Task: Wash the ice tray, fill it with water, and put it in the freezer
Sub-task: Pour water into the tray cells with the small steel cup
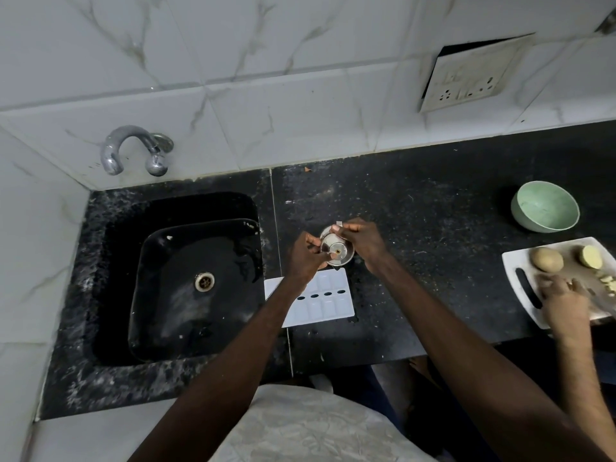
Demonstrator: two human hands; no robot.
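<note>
While the ice tray [333, 303] is lying flat on the counter [433, 211], just right of the sink [113, 261] and closer to the front edge than to the tiled back edge, neither hand is touching it. Both are working just behind it on a round steel piece [338, 253]. The left hand [305, 258] is pinching at the piece's near side with curled fingers, and the right hand [363, 241] is curling over its far rim, thumb and forefinger closed on it. What the piece is I cannot tell, though a small hole is showing in its middle. Washing is not yet begun, as I am judging it, since the tray is sitting outside the basin and no water is running from the tap [133, 148] at the back left corner. Doing this step well is coming down to setting the steel piece toward the back edge, where it is not crowding the tray. The tray is then wanting a grip on its long edges, so it is travelling level over the sink rim to the spout. Care is being called for on the right, where another person's hand [563, 301] is resting on a cutting board [520, 261] with potatoes [546, 260] near the front right edge.
</note>
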